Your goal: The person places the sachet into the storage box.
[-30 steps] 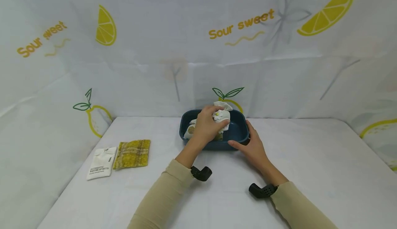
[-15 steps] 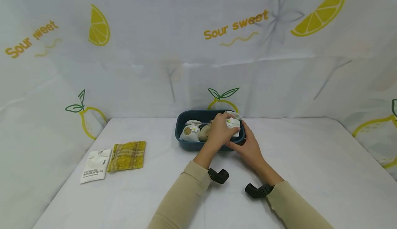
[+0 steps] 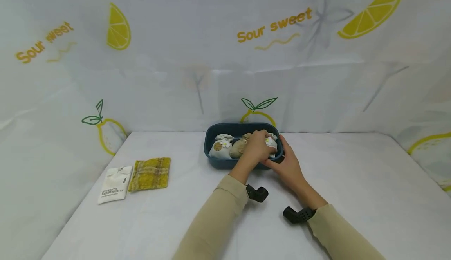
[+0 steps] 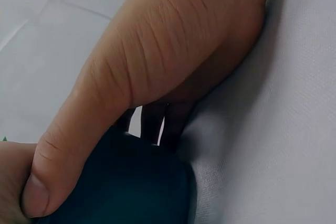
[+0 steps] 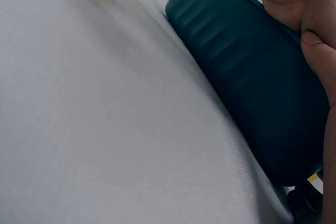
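A dark blue bin [image 3: 220,164] with rounded corners stands at the back of the table. My left hand [image 3: 257,148] reaches over its front rim and holds a white flowered pouch [image 3: 271,142] down in the right end, covering part of it. Beside it sits a tan cloth pouch [image 3: 237,149], partly behind this hand. Another white pouch [image 3: 221,150], with a daisy and a round tan patch, lies at the left end. My right hand [image 3: 289,168] grips the bin's right end, thumb at the front, fingers round the side; the left wrist view shows this grip on the blue wall [image 4: 136,182] closely.
Left on the table lie a flat white packet [image 3: 115,183] with black print and a yellow plaid cloth square [image 3: 150,174], side by side. A white lemon-print cloth [image 3: 169,95] hangs right behind the bin. The table has a white cover [image 3: 352,181].
My left hand has carried the white pouch rightward and down into the bin's right end, so the left and tan pouches show more. My right hand keeps its grip there.
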The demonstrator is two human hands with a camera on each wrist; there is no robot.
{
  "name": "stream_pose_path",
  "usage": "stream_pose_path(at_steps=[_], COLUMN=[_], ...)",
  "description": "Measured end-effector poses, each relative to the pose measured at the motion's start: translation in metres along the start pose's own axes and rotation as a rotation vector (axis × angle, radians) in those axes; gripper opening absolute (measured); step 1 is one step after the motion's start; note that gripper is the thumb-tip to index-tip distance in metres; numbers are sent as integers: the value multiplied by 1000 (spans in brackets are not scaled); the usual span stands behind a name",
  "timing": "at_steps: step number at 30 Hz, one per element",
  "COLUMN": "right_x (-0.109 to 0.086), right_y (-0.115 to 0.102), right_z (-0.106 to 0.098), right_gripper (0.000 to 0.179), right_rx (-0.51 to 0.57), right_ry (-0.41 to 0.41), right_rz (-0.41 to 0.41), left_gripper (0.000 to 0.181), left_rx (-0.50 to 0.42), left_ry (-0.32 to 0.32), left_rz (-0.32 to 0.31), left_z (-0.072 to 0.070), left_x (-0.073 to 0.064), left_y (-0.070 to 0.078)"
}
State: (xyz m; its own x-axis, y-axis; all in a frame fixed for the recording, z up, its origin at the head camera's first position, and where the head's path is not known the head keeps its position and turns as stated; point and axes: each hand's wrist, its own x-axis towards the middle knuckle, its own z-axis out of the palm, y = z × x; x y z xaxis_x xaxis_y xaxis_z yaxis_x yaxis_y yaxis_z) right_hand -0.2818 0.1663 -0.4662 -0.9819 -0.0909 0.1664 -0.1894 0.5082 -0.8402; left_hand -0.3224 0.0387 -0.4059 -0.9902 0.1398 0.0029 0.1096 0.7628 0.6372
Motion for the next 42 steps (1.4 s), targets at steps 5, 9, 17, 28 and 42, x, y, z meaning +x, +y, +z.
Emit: stream_pose_path(at_steps=[5,9,17,28,42], right_x=[2,3,2,4,2], right_y=[3,4,5,1,5], right_z=[0,2,6,6,1], right_gripper=[105,106,108,107,106], right_rx=[-5,1,-3,-22,-16], right_ry=[-10,-17,-19,-11,13], right_rz=[-4,-10,-35,-50,-49], left_gripper=[42,42,55,49,35], left_rx=[58,47,-20,62,-114], left_ry=[-70,-93,-300,-285,-106], left_rz=[-9,12,109,144,235], left_z=[2,2,-8,-17,-39], left_x=[5,7,7,7,-32], left_y=[-1,-6,-22,-19,-12])
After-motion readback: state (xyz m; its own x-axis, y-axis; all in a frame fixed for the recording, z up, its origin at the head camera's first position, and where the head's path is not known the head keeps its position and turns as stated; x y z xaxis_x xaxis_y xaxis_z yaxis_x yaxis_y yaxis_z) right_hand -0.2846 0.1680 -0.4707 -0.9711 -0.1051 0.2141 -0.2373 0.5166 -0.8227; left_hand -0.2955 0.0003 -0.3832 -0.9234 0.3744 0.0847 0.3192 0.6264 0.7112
